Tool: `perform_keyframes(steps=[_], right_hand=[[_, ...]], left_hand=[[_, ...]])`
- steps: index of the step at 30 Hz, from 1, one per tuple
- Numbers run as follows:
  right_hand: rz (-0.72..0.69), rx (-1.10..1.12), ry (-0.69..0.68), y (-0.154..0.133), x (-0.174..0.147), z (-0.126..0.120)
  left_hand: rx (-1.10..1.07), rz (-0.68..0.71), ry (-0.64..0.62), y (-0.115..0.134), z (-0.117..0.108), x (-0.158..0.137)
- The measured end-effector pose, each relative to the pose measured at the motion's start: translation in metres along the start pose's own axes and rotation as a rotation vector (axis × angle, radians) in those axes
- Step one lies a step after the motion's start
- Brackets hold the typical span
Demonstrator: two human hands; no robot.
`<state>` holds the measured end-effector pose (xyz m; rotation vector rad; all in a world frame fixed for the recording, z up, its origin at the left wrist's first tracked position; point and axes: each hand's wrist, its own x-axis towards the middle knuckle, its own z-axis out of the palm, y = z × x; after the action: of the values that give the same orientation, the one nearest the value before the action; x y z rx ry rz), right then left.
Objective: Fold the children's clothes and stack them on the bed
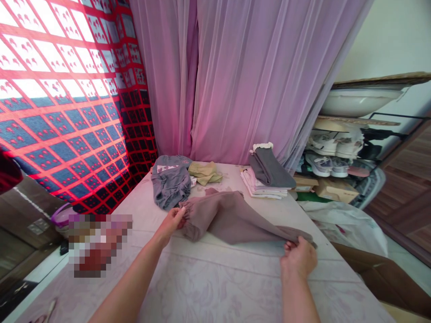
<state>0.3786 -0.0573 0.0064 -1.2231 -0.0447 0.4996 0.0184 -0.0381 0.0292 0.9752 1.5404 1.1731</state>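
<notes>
A pair of brownish-mauve trousers (232,217) is stretched sideways between my hands, just above the pale patterned table cover. My left hand (174,220) pinches the gathered elastic end. At the other end, my right hand (299,258) grips the narrower part, its fingers curled over the cloth. Beyond the trousers on the left lie rumpled grey-blue clothes (171,184) and an olive-green garment (204,172). Folded dark grey trousers (269,166) with a white frilly edge rest on a stack of folded pink and white clothes (259,186) at the back right.
Lilac curtains (235,80) hang behind the flat surface (215,287), and a red-and-dark checked curtain (67,112) hangs on the left. To the right stands a rack with shoes (325,166), a white basin (360,102) and cardboard boxes (336,189). A brown carton (380,278) sits below the right edge.
</notes>
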Motion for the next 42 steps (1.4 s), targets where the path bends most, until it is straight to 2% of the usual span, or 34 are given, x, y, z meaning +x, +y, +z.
perform_keyframes(steps=[3, 5, 8, 10, 12, 14, 17, 20, 22, 23, 25, 28, 30, 33, 35, 37, 40, 42], right_hand=[[-0.049, 0.019, -0.019, -0.001, 0.0, -0.003], [-0.074, 0.042, -0.024, -0.005, 0.0, -0.005], [-0.143, 0.046, -0.008, -0.019, -0.002, -0.003], [-0.271, 0.022, -0.052, -0.031, -0.009, 0.006], [-0.435, -0.03, -0.16, -0.043, -0.021, 0.026], [-0.565, -0.131, -0.296, -0.052, -0.038, 0.055], [-0.696, -0.38, -0.609, -0.058, -0.064, 0.109], [-0.684, -0.832, -0.947, -0.053, -0.085, 0.162], [-0.598, -1.171, -1.114, -0.043, -0.095, 0.189], [-0.567, -1.262, -1.162, -0.036, -0.099, 0.198], [-0.515, -1.373, -1.226, -0.019, -0.104, 0.208], [-0.444, -1.468, -1.276, 0.006, -0.108, 0.205], [-0.433, -1.489, -1.288, 0.016, -0.107, 0.197], [-0.496, -1.43, -1.265, 0.017, -0.1, 0.182], [-0.527, -1.283, -1.186, 0.008, -0.092, 0.173], [-0.498, -0.922, -0.987, -0.007, -0.084, 0.163], [-0.421, -0.247, -0.606, -0.039, -0.071, 0.148], [-0.403, -0.01, -0.456, -0.061, -0.06, 0.137]], left_hand=[[-0.12, -0.062, 0.002, 0.003, 0.011, -0.007], [-0.245, -0.016, -0.031, 0.006, 0.011, -0.011], [-0.397, 0.014, -0.208, 0.007, -0.007, -0.017], [-0.407, -0.052, -0.362, 0.003, -0.027, -0.02], [-0.397, -0.117, -0.473, -0.006, -0.045, -0.022], [-0.418, -0.129, -0.513, -0.016, -0.058, -0.022], [-0.479, -0.113, -0.534, -0.031, -0.066, -0.021], [-0.506, -0.129, -0.578, -0.038, -0.067, -0.018], [-0.516, -0.141, -0.598, -0.039, -0.067, -0.017], [-0.524, -0.146, -0.606, -0.039, -0.067, -0.017], [-0.549, -0.153, -0.617, -0.037, -0.066, -0.017], [-0.581, -0.153, -0.624, -0.035, -0.065, -0.017], [-0.59, -0.152, -0.62, -0.034, -0.064, -0.017], [-0.604, -0.151, -0.591, -0.034, -0.063, -0.017], [-0.616, -0.147, -0.554, -0.032, -0.06, -0.017], [-0.626, -0.138, -0.504, -0.029, -0.057, -0.018], [-0.626, -0.109, -0.393, -0.02, -0.051, -0.019], [-0.611, -0.053, -0.278, -0.011, -0.047, -0.02]])
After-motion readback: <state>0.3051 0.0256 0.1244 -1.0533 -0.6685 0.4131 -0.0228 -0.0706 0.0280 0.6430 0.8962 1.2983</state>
